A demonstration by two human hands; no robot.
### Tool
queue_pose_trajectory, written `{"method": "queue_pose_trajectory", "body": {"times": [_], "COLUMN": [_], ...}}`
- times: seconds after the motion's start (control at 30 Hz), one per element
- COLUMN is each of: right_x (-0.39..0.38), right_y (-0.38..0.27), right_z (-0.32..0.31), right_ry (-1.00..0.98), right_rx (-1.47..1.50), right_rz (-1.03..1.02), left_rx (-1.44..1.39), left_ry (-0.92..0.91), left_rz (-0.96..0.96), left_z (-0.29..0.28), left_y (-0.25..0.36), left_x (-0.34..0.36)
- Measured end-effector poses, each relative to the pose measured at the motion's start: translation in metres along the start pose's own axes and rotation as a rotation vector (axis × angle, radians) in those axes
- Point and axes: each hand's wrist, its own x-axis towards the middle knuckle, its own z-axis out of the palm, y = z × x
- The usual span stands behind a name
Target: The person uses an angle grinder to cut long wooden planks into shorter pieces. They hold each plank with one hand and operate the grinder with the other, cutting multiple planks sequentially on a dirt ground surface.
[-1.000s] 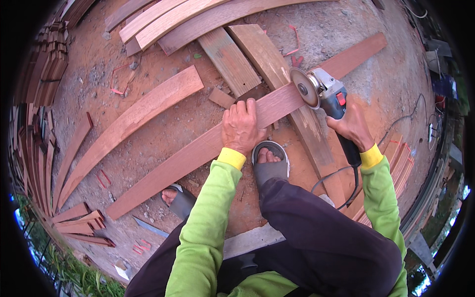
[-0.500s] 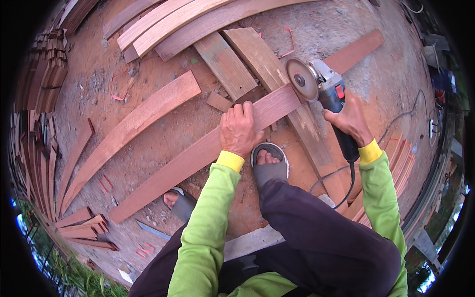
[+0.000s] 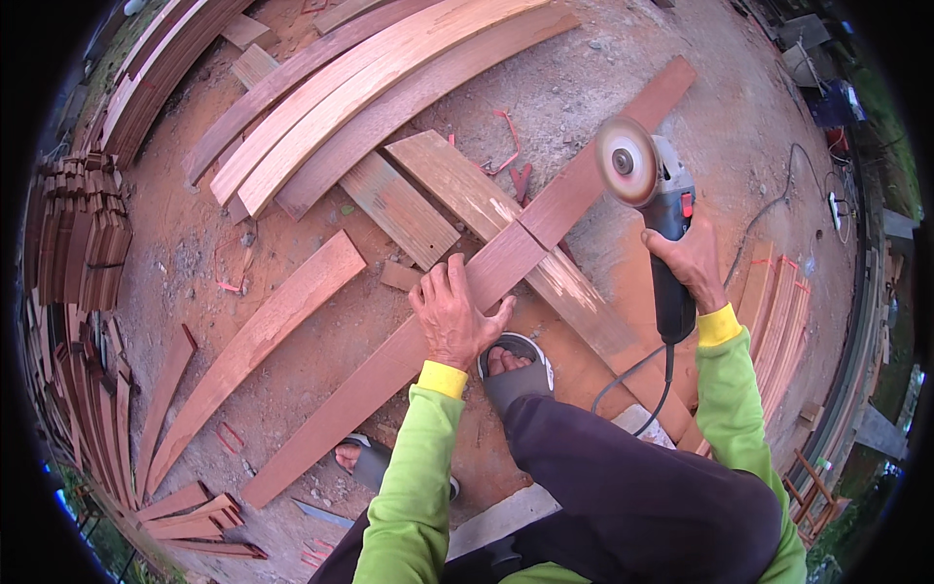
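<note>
A long reddish-brown board (image 3: 389,365) lies diagonally before me, and a thin dark cut line crosses it near the middle. Beyond that line a second length of board (image 3: 593,190) continues up and right. My left hand (image 3: 452,316) presses on the near length, fingers spread over its far edge and the thumb toward the near edge. My right hand (image 3: 686,261) is wrapped round the body of an angle grinder (image 3: 671,302). Its round disc (image 3: 628,164) stands upright beside the far length, right of the cut line; I cannot tell whether they touch.
Under the cut lies a crosswise plank (image 3: 584,307). Curved boards (image 3: 389,92) are stacked at the top, and a single curved board (image 3: 258,355) lies left. Wood piles (image 3: 83,234) line the left side. The grinder's cord (image 3: 666,389) loops near my sandaled foot (image 3: 516,370).
The grinder has come away from the cut, up and to the right, exposing the cut line. My left fingers are more stretched out. The whole view has shifted, with the ground lower in it.
</note>
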Motion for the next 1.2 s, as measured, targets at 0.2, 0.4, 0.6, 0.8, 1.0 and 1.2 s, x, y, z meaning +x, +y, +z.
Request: {"method": "queue_pose_trajectory", "body": {"times": [0.2, 0.4, 0.6, 0.8, 1.0, 1.2], "right_x": [-0.012, -0.023, -0.024, -0.025, -0.026, -0.027], "right_y": [0.006, 0.018, 0.03, 0.035, 0.034, 0.038], "right_z": [-0.022, -0.023, -0.019, -0.016, -0.015, -0.009], "right_ry": [0.07, 0.128, 0.114, 0.078, 0.101, 0.05], "right_rx": [0.099, 0.33, 0.342, 0.333, 0.32, 0.324], "right_rz": [0.183, 0.212, 0.269, 0.3, 0.244, 0.357], "left_rx": [0.014, 0.09, 0.11, 0.198, 0.304, 0.014], "left_ry": [0.114, -0.047, -0.173, -0.163, -0.088, -0.006], "left_rz": [0.23, 0.25, 0.169, 0.16, 0.069, 0.287], "left_z": [0.032, 0.045, 0.042, -0.005, -0.059, 0.006], "left_y": [0.047, 0.075, 0.083, 0.042, -0.007, 0.046], "left_x": [0.046, 0.079, 0.108, 0.132, 0.093, 0.109]}}
